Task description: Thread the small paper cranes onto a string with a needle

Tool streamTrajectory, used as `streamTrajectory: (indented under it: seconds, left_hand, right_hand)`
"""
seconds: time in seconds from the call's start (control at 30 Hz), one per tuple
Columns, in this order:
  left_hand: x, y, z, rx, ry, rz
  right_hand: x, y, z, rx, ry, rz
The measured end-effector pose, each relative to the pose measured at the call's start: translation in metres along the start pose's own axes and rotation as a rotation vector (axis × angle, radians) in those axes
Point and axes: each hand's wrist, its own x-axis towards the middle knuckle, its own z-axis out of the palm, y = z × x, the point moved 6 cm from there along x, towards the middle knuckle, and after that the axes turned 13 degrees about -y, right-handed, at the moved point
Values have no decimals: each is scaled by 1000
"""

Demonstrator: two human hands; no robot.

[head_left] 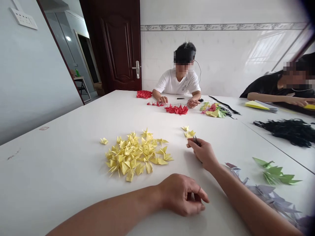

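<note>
My right hand (204, 153) is closed around thread snips (196, 141), a small dark tool whose two pointed tips stick up past the fingers. Just beyond those tips lie two yellow paper cranes (189, 133). Low in front of me, my left hand (183, 195) hovers over or rests on the table, fingers curled and thumb near the index fingertip. Whether anything thin is pinched there, I cannot make out. A loose pile of yellow folded paper cranes (137, 150) spreads on the white table (73, 183), beyond my left forearm.
Right of my right forearm are grey-violet cranes (273, 196) and green cranes (275, 172). A black thread bundle (290, 131) lies farther right. Across the table, a person in white (180, 82) handles red cranes (176, 109); another in black (268, 85) sits at the right near folded paper (257, 105).
</note>
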Motion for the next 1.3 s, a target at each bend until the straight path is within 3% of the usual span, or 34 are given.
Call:
streamTrajectory:
  seconds: [0.17,0.33,0.5,0.7,0.87,1.13,1.3]
  left_hand:
    - [0,4,1,58,26,66]
    - [0,1,0,22,60,79]
    - [0,-3,-5,-139,155,62]
    - [2,-25,-20,-542,386,-146]
    - [-3,-35,-30,-907,613,-172]
    - [-1,-41,-31,-1018,580,-160]
    - [-2,-46,-31,-1147,655,-178]
  right_hand:
    - [1,-16,50,-113,-212,22]
    - [1,-21,69,-122,-261,39]
    - [-3,-18,63,17,-279,57]
    - [-25,-27,34,274,-280,74]
    - [-54,-17,12,381,-273,148]
    - [-59,-3,19,222,-328,213]
    - [-61,-15,16,164,-231,23]
